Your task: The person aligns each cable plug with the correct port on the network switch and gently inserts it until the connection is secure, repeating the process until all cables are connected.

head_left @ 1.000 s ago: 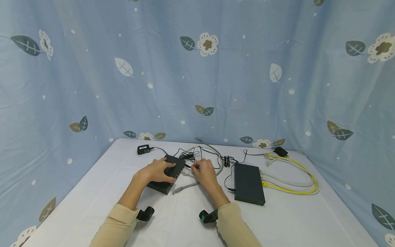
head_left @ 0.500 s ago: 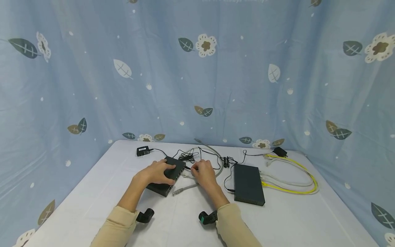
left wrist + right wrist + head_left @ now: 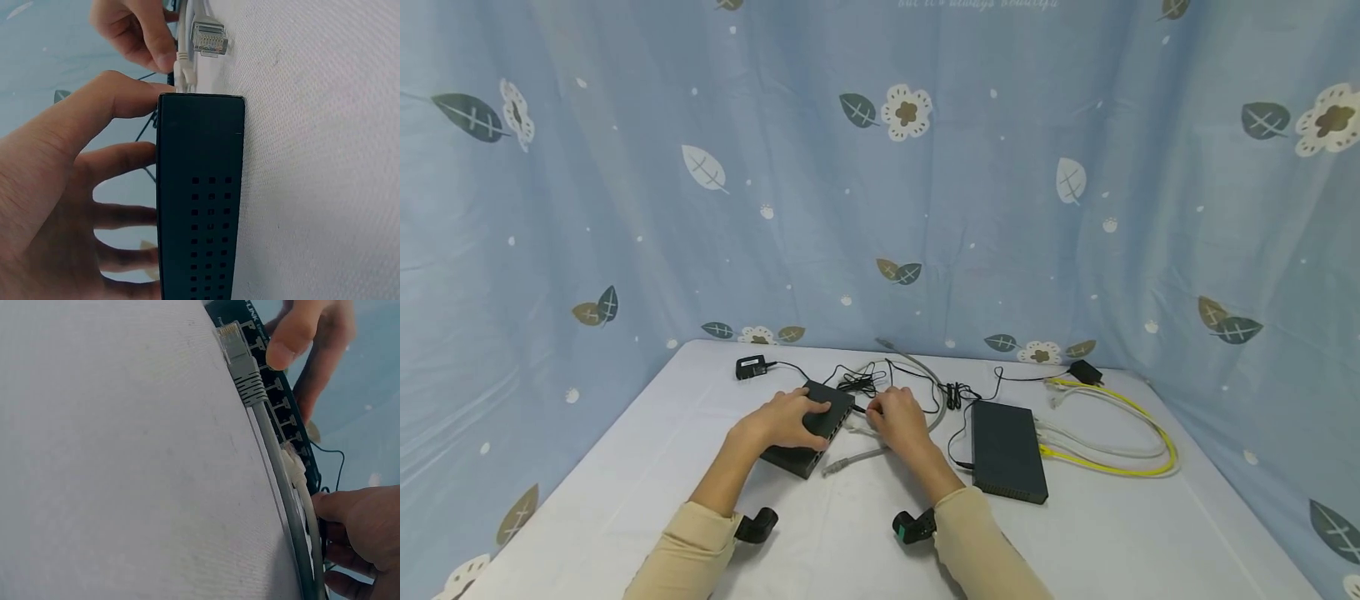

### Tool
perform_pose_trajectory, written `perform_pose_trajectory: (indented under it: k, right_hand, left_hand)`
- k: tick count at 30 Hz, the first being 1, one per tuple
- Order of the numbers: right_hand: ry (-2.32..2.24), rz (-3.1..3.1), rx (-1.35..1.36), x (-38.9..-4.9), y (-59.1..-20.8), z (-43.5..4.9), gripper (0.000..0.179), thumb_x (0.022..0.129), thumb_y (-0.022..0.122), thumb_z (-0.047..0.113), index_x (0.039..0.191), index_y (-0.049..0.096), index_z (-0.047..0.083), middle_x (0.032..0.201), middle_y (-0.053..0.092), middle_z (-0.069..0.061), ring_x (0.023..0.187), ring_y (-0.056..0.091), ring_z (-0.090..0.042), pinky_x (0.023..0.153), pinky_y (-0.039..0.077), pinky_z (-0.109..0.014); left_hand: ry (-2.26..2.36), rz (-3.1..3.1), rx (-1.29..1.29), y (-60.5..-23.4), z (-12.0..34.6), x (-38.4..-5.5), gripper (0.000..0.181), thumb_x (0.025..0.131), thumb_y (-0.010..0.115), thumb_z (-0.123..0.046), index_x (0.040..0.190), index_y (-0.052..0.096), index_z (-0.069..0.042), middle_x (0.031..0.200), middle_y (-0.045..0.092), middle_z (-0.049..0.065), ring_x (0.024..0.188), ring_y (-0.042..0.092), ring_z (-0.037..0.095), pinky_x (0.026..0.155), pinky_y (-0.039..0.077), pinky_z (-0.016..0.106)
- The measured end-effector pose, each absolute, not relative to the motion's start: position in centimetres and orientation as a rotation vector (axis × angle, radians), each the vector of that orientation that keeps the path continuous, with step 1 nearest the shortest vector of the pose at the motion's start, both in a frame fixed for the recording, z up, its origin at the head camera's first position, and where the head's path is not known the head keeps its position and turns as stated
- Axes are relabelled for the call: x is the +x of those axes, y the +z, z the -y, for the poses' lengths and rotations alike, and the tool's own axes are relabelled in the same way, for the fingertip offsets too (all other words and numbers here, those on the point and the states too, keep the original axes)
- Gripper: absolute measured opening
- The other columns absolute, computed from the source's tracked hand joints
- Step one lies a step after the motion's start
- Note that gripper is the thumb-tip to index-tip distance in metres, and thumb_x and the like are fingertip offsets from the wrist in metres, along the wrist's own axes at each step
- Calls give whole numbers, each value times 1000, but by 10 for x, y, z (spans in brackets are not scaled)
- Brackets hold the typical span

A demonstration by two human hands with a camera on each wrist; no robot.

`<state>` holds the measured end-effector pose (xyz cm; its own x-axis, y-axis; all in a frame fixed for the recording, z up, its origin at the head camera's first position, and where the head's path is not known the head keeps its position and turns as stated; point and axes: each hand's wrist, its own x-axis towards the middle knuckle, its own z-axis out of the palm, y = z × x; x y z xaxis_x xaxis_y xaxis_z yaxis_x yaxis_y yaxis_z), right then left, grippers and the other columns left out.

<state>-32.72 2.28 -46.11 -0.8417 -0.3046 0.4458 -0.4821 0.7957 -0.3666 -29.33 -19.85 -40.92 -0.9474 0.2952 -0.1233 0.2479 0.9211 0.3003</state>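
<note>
A black network switch (image 3: 799,458) lies slantwise at centre-left, its row of ports facing right. My left hand (image 3: 782,418) rests on its top, fingers spread and thumb at the port-side edge, as the left wrist view also shows. Just off the far end of the port side, my right hand (image 3: 898,417) pinches a thin black power cable (image 3: 859,408) that runs to the switch. A white network cable's plug (image 3: 294,464) sits at one of the ports. The clear plug of a grey network cable (image 3: 250,381) lies loose on the white cloth beside the ports.
A second black switch (image 3: 1009,454) stands to the right, with white and yellow network cables (image 3: 1150,472) looping from it. Power adapters (image 3: 751,367) lie at the back left and back right. Bundled black cords (image 3: 859,382) lie behind my hands, before a blue curtain (image 3: 805,208).
</note>
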Motion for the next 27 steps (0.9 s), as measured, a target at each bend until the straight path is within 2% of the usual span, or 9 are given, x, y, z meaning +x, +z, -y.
perform_pose_trajectory:
  k: [27]
  right_hand:
    - [626, 2595, 621, -328, -464, -20, 9, 89, 72, 17, 81, 75, 14, 85, 65, -1, 81, 56, -18, 71, 51, -31]
  left_hand:
    - [409, -2926, 401, -408, 196, -292, 70, 76, 79, -46, 139, 58, -22, 154, 34, 27, 135, 32, 61, 102, 35, 72]
